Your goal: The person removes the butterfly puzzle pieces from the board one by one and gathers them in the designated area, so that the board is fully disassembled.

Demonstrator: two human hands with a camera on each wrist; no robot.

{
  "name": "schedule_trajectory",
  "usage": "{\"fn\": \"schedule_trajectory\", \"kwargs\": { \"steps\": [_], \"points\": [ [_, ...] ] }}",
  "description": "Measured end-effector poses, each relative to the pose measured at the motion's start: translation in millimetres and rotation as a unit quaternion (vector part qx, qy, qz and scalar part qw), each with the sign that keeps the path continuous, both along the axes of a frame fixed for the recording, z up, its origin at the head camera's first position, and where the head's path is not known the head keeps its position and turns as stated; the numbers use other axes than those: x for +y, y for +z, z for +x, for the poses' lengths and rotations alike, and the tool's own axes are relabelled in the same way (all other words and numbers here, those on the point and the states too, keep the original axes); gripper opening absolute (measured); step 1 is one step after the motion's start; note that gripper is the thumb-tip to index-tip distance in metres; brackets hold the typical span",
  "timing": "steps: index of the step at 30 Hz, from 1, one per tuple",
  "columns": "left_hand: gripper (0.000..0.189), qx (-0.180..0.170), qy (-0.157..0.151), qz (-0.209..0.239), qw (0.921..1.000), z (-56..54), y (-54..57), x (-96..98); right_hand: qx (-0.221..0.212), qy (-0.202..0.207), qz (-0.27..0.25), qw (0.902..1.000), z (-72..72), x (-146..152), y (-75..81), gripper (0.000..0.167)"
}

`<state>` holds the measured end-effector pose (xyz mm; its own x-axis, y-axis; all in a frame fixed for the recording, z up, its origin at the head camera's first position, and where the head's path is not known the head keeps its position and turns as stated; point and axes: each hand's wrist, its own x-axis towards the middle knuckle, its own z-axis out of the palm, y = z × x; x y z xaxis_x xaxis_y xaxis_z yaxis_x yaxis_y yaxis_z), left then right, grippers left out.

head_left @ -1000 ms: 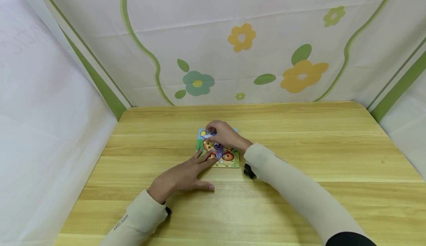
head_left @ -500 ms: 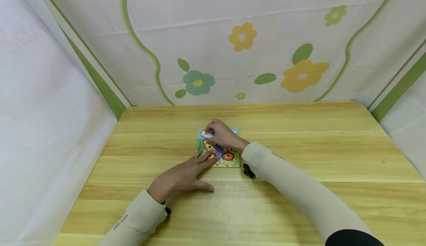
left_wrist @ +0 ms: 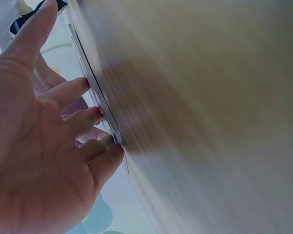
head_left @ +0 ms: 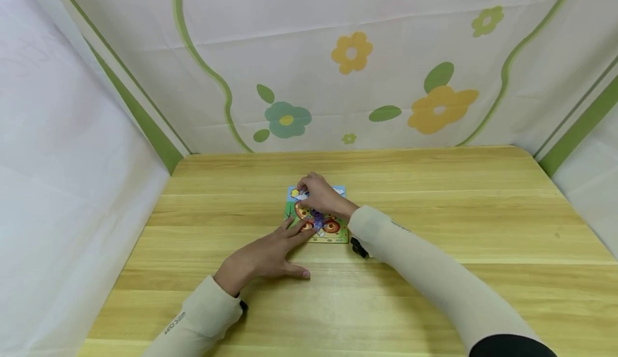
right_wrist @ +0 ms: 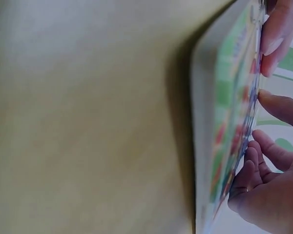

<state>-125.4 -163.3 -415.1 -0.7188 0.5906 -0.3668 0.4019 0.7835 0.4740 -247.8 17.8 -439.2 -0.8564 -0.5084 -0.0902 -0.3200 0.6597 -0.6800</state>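
Observation:
A butterfly jigsaw puzzle (head_left: 332,227) in a thin colourful board lies flat on the wooden table. My left hand (head_left: 270,252) rests its outstretched fingers on the board's lower left part, its thumb on the wood. In the left wrist view, several fingertips (left_wrist: 79,88) meet the board's thin edge and face. Over the upper left part, my right hand (head_left: 321,193) bends its thumb and forefinger around a small puzzle piece, mostly covered by the hand. The right wrist view has the right hand (right_wrist: 273,180) with thumb and fingertips at the picture surface.
The wooden table (head_left: 463,207) spreads around the board. White cloth with printed flowers (head_left: 351,53) stands behind it, and another white cloth (head_left: 82,185) hangs on the left. A dark wrist device (head_left: 359,248) shows under the right sleeve.
The right forearm and wrist have shifted slightly left, while the right fingertips keep their place on the puzzle. The left hand and the board look unmoved.

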Motion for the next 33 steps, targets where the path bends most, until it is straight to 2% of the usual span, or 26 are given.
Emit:
{"fn": "schedule_trajectory", "kwargs": {
  "steps": [12, 22, 33],
  "points": [
    [0.094, 0.000, -0.002, 0.004, 1.0000, 0.2, -0.8, -0.8, -0.014, 0.004, 0.006, 0.9999, -0.4, -1.3, 3.3, 0.037],
    [0.095, 0.002, -0.001, 0.001, 1.0000, -0.4, -2.1, -0.9, -0.035, 0.001, -0.010, 0.9993, -2.0, -1.0, 1.7, 0.034],
    [0.095, 0.004, -0.005, 0.000, 1.0000, 0.3, -0.1, -0.9, -0.058, -0.002, -0.013, 0.9982, -4.3, -0.8, 1.1, 0.038]
  ]
}}
